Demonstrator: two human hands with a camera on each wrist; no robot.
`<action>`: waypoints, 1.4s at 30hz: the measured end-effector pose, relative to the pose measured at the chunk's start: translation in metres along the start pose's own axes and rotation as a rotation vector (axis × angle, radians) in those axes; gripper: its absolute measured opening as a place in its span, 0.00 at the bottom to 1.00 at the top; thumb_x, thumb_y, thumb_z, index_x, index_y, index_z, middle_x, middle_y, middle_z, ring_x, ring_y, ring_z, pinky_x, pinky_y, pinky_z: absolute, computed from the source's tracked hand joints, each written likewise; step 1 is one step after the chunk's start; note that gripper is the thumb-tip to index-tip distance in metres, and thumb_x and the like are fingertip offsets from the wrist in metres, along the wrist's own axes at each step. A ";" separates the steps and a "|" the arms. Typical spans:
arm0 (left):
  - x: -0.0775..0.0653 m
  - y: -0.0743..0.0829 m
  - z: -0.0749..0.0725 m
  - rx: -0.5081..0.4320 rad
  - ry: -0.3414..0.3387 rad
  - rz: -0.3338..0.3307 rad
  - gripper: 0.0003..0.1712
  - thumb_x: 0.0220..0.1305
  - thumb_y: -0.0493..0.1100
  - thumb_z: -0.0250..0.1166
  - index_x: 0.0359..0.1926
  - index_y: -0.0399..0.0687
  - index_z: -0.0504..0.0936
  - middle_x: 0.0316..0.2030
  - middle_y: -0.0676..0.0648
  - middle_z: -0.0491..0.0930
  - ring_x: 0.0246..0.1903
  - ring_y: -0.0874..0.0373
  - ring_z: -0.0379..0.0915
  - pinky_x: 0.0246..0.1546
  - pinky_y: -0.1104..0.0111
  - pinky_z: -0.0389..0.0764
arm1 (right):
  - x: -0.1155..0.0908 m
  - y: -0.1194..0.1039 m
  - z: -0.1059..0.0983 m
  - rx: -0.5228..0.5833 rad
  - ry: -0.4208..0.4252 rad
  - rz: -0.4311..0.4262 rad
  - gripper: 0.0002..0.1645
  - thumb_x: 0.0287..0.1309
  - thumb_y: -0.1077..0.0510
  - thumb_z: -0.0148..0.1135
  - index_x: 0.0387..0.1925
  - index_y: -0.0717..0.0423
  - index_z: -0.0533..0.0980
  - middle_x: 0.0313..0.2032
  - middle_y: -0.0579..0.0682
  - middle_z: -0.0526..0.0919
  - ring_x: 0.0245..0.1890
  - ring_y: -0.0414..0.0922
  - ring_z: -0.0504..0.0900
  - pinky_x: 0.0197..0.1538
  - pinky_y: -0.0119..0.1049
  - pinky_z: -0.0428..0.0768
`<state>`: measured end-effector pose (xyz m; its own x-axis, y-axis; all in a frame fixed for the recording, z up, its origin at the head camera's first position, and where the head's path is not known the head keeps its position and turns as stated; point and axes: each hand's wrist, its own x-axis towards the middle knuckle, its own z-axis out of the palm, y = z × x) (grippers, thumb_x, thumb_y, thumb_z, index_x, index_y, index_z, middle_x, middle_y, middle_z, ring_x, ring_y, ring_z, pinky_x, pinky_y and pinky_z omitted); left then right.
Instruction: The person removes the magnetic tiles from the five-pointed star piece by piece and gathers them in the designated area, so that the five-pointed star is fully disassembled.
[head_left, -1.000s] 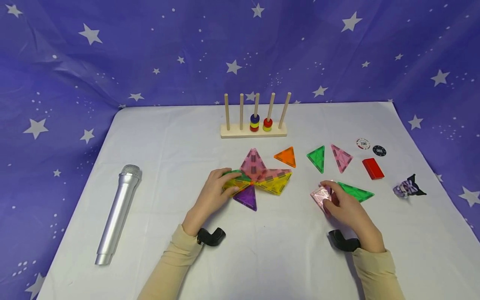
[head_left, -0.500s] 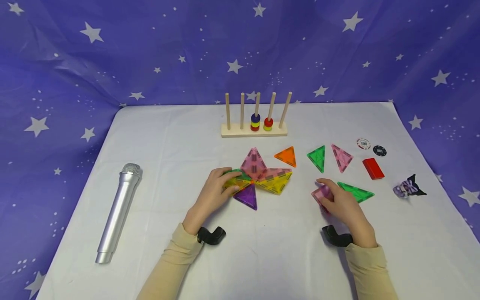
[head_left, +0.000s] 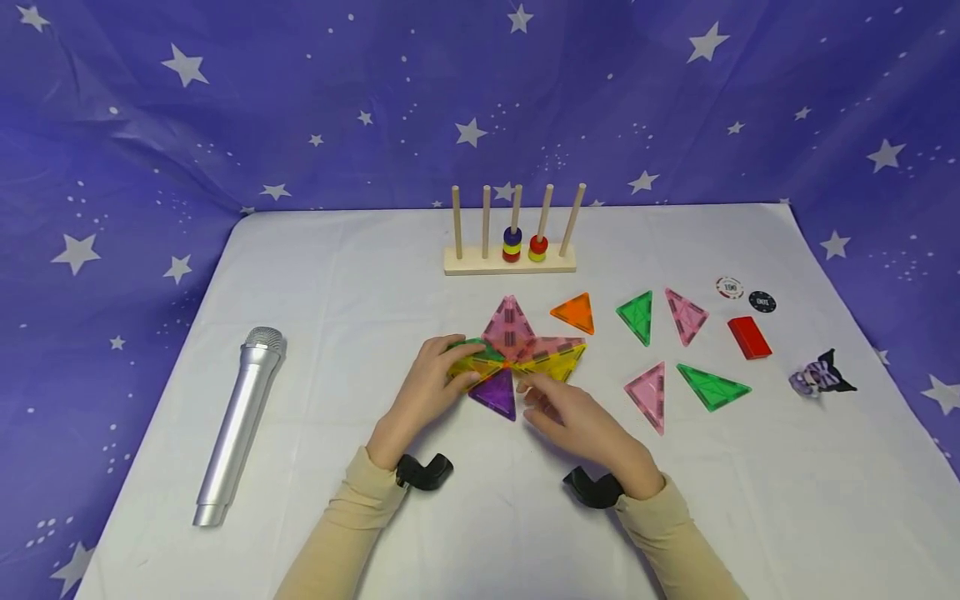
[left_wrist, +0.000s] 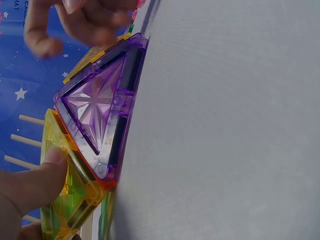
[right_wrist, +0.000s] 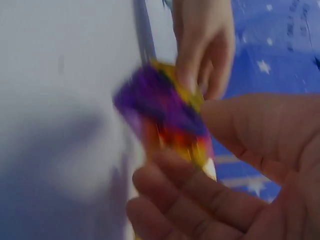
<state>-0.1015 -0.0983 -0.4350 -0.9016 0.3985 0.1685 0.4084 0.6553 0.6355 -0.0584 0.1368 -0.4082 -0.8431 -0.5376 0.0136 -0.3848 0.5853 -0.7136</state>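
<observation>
My left hand point(head_left: 429, 379) grips the left side of a shape made of see-through magnetic tiles, its thumb on a yellow tile point(left_wrist: 75, 187) with green showing through. A purple triangle tile point(head_left: 495, 395) joins the shape's front, leaning in the left wrist view. Pink tiles point(head_left: 507, 329) form the back, and another yellow tile point(head_left: 557, 363) sits at the right. My right hand point(head_left: 577, 421) is just right of the purple tile, thumb and fingers apart, with nothing seen between them. A pink triangle tile point(head_left: 649, 396) lies farther right.
Loose green point(head_left: 712, 387) and orange point(head_left: 576, 313) triangle tiles lie around, with others at the right. Behind stands a wooden peg rack point(head_left: 510, 260) with coloured rings. A silver microphone point(head_left: 240, 425) lies left. Chips, a red block point(head_left: 749, 337) and a small figure point(head_left: 821, 375) lie right.
My right hand has let go of the pink triangle tile, which stays on the table, and has moved left to the tile shape. My left hand has kept its grip in place.
</observation>
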 end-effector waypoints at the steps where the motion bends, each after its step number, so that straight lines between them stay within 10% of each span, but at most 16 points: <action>1: 0.000 0.000 0.000 0.001 0.001 0.001 0.22 0.58 0.45 0.63 0.54 0.50 0.76 0.56 0.39 0.68 0.58 0.46 0.57 0.58 0.54 0.58 | 0.003 -0.003 0.004 -0.001 -0.005 -0.007 0.17 0.57 0.60 0.58 0.49 0.55 0.69 0.37 0.47 0.77 0.36 0.42 0.75 0.42 0.37 0.76; 15: -0.001 -0.001 0.000 0.003 0.023 -0.011 0.22 0.57 0.45 0.63 0.54 0.52 0.77 0.55 0.40 0.68 0.58 0.45 0.57 0.58 0.52 0.57 | 0.018 -0.002 0.039 0.044 0.112 -0.034 0.18 0.54 0.64 0.61 0.48 0.54 0.70 0.31 0.45 0.71 0.27 0.39 0.69 0.29 0.30 0.70; 33: -0.001 0.000 0.000 0.010 0.006 -0.014 0.22 0.57 0.46 0.64 0.54 0.54 0.76 0.55 0.40 0.69 0.53 0.43 0.62 0.53 0.51 0.62 | -0.017 0.009 0.001 0.353 0.164 0.027 0.21 0.54 0.65 0.61 0.50 0.55 0.69 0.40 0.49 0.75 0.32 0.43 0.74 0.37 0.34 0.75; 42: 0.000 -0.002 0.000 0.016 0.008 0.005 0.22 0.56 0.46 0.64 0.54 0.54 0.76 0.55 0.40 0.69 0.51 0.43 0.64 0.51 0.50 0.63 | -0.052 0.030 -0.027 0.394 0.381 0.323 0.24 0.53 0.64 0.62 0.51 0.62 0.67 0.38 0.57 0.73 0.31 0.44 0.76 0.29 0.31 0.75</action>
<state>-0.1023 -0.0997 -0.4359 -0.9006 0.3966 0.1777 0.4150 0.6637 0.6223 -0.0365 0.1984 -0.4110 -0.9960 -0.0751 -0.0488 0.0170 0.3760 -0.9265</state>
